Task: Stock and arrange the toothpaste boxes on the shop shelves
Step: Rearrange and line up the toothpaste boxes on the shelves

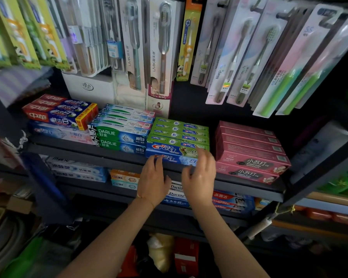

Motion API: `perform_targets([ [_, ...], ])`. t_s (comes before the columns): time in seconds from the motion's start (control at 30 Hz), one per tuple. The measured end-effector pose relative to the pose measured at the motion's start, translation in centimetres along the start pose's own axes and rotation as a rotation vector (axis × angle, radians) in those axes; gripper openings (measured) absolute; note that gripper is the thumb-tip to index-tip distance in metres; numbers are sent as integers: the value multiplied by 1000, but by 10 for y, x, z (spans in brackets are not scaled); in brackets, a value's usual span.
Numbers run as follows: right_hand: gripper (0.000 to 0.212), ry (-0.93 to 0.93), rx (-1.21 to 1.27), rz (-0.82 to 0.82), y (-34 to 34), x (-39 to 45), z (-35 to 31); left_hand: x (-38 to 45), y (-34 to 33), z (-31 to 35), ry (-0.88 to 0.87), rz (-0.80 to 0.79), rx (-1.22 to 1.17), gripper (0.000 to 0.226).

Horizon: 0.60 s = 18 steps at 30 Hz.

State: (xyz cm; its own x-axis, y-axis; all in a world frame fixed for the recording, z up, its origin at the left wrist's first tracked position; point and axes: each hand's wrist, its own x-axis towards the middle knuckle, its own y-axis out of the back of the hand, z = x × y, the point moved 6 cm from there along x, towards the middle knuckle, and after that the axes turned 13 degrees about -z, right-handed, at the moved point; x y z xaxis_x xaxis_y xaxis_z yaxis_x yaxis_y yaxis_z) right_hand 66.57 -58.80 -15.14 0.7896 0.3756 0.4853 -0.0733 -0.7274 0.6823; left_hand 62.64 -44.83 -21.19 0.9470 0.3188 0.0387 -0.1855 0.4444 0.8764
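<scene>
A stack of green and blue Crest toothpaste boxes (pixel 178 137) lies in the middle of the dark upper shelf (pixel 84 152). My left hand (pixel 152 180) is at the front of the lowest Crest box (pixel 174 158), fingers spread, fingertips at its left end. My right hand (pixel 200 175) hovers at the box's right end, fingers apart and blurred. Neither hand grips anything. Green Darlie boxes (pixel 121 135) sit left of the Crest stack, red and blue boxes (pixel 58 113) further left, and pink baking soda boxes (pixel 249 151) to the right.
Toothbrush packs (pixel 163 47) hang above the shelf. A lower shelf holds more toothpaste boxes, among them Colgate (pixel 231 201) and blue-white ones (pixel 78 169). Red packages (pixel 186 255) and bags lie at the bottom. A gap of dark shelf separates the Crest and pink stacks.
</scene>
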Motion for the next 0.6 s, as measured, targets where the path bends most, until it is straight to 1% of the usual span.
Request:
perform_targets([
  [0.03,52,100,-140,-42,-7,6,-11,0,0,-1,18,-4,-2,67],
  [0.07,55,147,-267,-100,-15,14,-18,0,0,-3,30,-8,-1,67],
  [0.1,61,151,-385,-175,-22,21,-23,0,1,-3,34,-6,2,68],
  [0.13,67,133,-485,-272,-29,29,-25,0,2,-3,34,-3,4,67],
  [0.2,74,59,-596,-453,-43,37,-18,0,5,-2,31,-3,-5,67],
  [0.23,75,28,-622,-484,-47,39,-12,0,6,-2,28,-6,-7,68],
  [0.4,82,33,-732,-394,-51,42,-4,3,4,-2,36,-32,-10,72],
  [0.6,79,69,-683,-304,-49,47,-1,6,6,-1,36,-19,3,70],
])
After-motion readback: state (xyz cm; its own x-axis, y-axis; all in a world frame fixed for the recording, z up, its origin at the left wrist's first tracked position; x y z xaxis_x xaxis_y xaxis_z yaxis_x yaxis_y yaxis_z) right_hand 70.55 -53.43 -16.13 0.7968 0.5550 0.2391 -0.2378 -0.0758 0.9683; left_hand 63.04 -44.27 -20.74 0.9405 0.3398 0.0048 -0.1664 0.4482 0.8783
